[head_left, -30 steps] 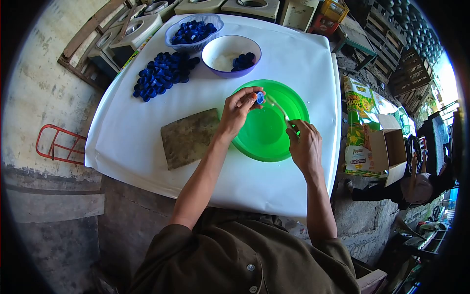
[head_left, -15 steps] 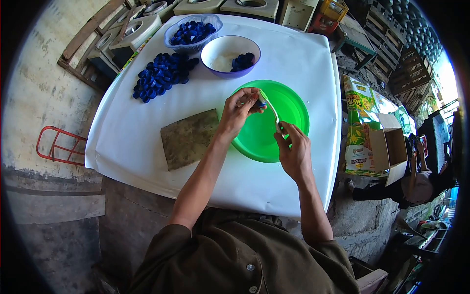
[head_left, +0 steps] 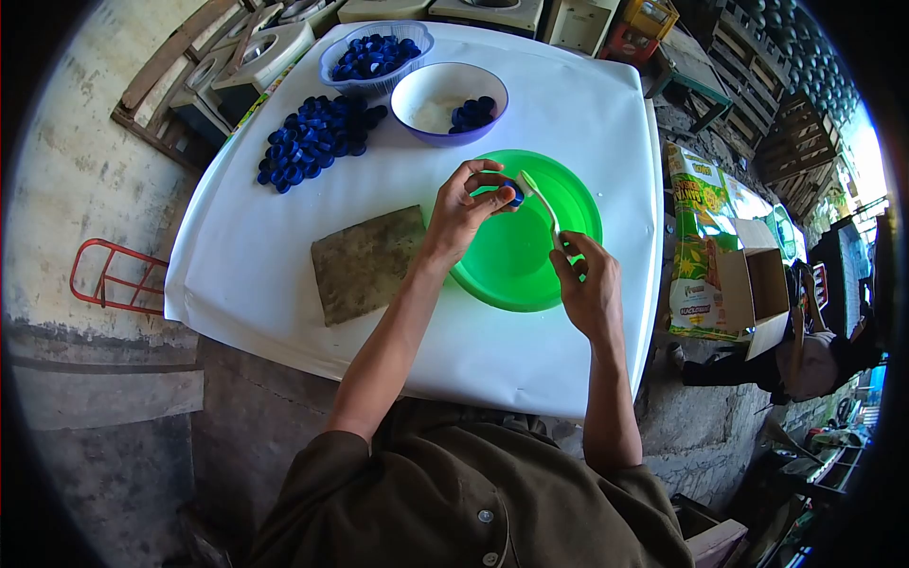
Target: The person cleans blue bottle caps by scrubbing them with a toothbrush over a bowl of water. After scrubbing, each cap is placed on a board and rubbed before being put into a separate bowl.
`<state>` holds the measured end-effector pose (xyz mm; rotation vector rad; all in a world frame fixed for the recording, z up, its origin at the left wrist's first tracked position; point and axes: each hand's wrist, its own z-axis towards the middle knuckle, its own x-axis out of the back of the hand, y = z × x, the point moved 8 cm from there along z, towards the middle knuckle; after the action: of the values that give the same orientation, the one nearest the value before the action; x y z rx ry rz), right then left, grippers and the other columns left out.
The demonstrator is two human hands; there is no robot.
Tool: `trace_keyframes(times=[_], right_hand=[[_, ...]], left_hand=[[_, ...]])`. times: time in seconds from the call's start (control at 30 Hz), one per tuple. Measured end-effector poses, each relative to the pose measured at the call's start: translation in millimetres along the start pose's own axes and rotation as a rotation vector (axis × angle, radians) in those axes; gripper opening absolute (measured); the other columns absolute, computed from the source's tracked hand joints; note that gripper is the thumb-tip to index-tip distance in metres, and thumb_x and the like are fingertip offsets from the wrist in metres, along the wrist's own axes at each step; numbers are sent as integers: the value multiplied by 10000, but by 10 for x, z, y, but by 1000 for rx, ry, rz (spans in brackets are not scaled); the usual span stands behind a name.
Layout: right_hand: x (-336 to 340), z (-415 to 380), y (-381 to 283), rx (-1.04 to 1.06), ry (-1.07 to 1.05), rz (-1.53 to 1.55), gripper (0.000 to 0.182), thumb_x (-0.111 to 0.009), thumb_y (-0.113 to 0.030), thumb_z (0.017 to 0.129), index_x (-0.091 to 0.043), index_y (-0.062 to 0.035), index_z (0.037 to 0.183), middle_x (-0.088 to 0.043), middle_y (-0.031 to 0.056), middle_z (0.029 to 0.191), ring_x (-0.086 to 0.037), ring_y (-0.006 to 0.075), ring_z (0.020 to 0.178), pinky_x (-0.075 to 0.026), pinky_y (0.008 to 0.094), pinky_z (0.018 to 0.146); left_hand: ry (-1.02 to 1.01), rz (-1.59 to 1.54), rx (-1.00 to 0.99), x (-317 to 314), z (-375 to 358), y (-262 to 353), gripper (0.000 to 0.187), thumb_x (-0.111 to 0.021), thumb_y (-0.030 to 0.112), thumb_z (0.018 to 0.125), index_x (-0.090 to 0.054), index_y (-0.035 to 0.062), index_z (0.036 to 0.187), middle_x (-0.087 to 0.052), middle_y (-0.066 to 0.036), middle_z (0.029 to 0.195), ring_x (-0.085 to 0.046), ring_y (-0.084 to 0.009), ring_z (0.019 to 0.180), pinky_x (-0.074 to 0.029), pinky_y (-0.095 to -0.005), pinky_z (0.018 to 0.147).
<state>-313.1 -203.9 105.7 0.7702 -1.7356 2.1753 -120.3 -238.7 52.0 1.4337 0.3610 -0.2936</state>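
Observation:
My left hand pinches a small blue bottle cap over the green basin, which holds water. My right hand grips the handle of a white toothbrush. The brush head lies against the cap. Both hands hover above the basin's near half.
A white table carries a pile of blue caps, a mesh basket of caps, a purple bowl with several caps and a brownish cloth. A printed bag and a cardboard box sit to the right.
The right hand has drawn the toothbrush back and forth against the cap, ending a little further right. The left hand has turned the cap slightly but stays over the basin.

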Motion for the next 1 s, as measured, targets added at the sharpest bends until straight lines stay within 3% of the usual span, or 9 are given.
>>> trace_keyframes(times=[0.17,0.37,0.47,0.57,0.6,0.7,0.8,0.9,1.0], right_hand=[[-38,-65,-6,5,-11,98,257,-691,-40,860,-674,59,1097,-704,192,954,-672,277,734,-527,359,679],[136,19,106,10,36,-153,205,-683,-61,855,-688,48,1028,-701,200,927,-676,338,776,-528,403,721],[200,30,-50,53,114,-271,179,-679,-74,859,-693,37,999,-698,187,905,-648,347,782,-507,413,750],[179,22,-64,124,110,-426,164,-681,-83,856,-697,26,978,-697,175,886,-617,339,779,-481,414,772],[141,24,18,99,48,-457,161,-682,-81,853,-698,24,974,-697,173,881,-608,335,774,-474,414,778],[156,49,50,88,29,-472,157,-685,-78,848,-702,20,969,-698,166,869,-598,333,773,-469,416,785],[212,35,33,83,70,-445,172,-692,-78,842,-703,15,986,-700,160,864,-597,335,785,-470,418,792],[289,56,-47,81,63,-442,182,-689,-87,858,-695,22,1003,-701,157,879,-605,334,786,-470,424,795],[433,40,-196,116,173,-394,178,-680,-98,881,-688,27,1006,-700,162,880,-621,328,789,-476,434,784]], left_hand=[[-15,1,-24,-14,1,-29,461,-737,56,895,-484,9,1277,-624,-91,1092,-670,-152,968,-570,-280,873],[45,334,-7,41,18,-53,244,-736,116,905,-645,-4,1097,-702,-93,919,-673,-147,941,-554,-274,824],[8,817,3,-178,-54,-18,218,-756,148,874,-683,11,1027,-719,-95,860,-660,-200,960,-540,-324,830],[-11,1248,-134,-346,-117,0,284,-780,159,830,-680,41,1069,-714,-91,874,-631,-270,1004,-497,-385,909],[-15,1306,-145,-414,-160,44,310,-796,180,811,-669,70,1072,-705,-81,852,-603,-295,1053,-390,-507,1032],[-68,1504,-95,-462,-172,73,327,-806,175,800,-648,78,1068,-700,-69,871,-606,-285,1065,-290,-612,1066],[10,1518,-249,-459,-176,172,345,-816,166,788,-637,83,1071,-701,-60,898,-609,-277,1063,-238,-690,1046],[30,1394,-274,-506,-147,343,315,-815,155,789,-635,73,1034,-699,-63,916,-611,-275,1041,-293,-605,1063],[39,1211,-512,-692,-123,697,265,-810,150,795,-627,58,963,-691,-70,900,-610,-272,1012,-401,-506,993]])
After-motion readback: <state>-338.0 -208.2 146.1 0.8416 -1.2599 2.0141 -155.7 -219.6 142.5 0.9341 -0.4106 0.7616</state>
